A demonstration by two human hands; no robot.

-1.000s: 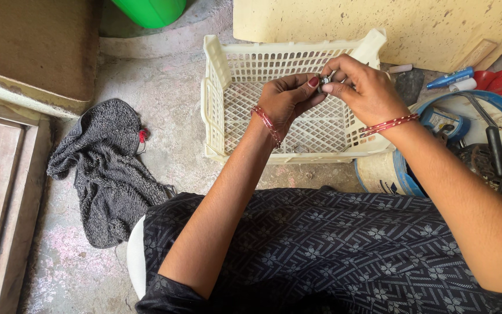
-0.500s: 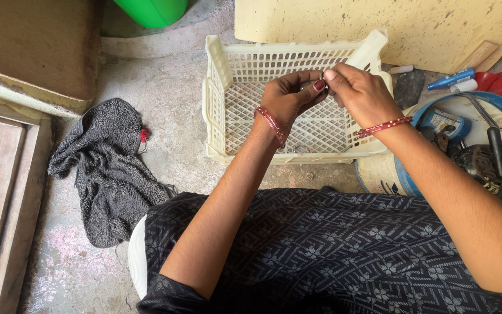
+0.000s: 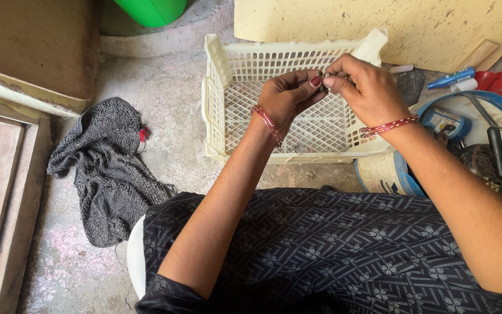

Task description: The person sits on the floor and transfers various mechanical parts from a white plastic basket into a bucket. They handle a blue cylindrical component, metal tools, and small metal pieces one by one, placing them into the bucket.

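Observation:
My left hand (image 3: 289, 93) and my right hand (image 3: 364, 87) meet fingertip to fingertip above a cream plastic mesh crate (image 3: 228, 99) on the concrete floor. Between the pinched fingers sits a tiny metallic piece (image 3: 325, 74), mostly hidden; I cannot tell which hand bears it. Both wrists carry red bangles. A few small bits lie on the crate's mesh bottom (image 3: 303, 146), just below my left wrist.
A grey knitted cloth (image 3: 108, 168) lies crumpled at left beside a wooden frame (image 3: 7, 192). At right stands a blue-rimmed bucket (image 3: 399, 174) holding tools. A green tub (image 3: 152, 9) and a yellowish wall (image 3: 413, 23) lie beyond the crate, with blue markers (image 3: 451, 78) near the wall.
Both hands have stayed joined over the crate, shifting slightly left and lower while the fingers work the small piece.

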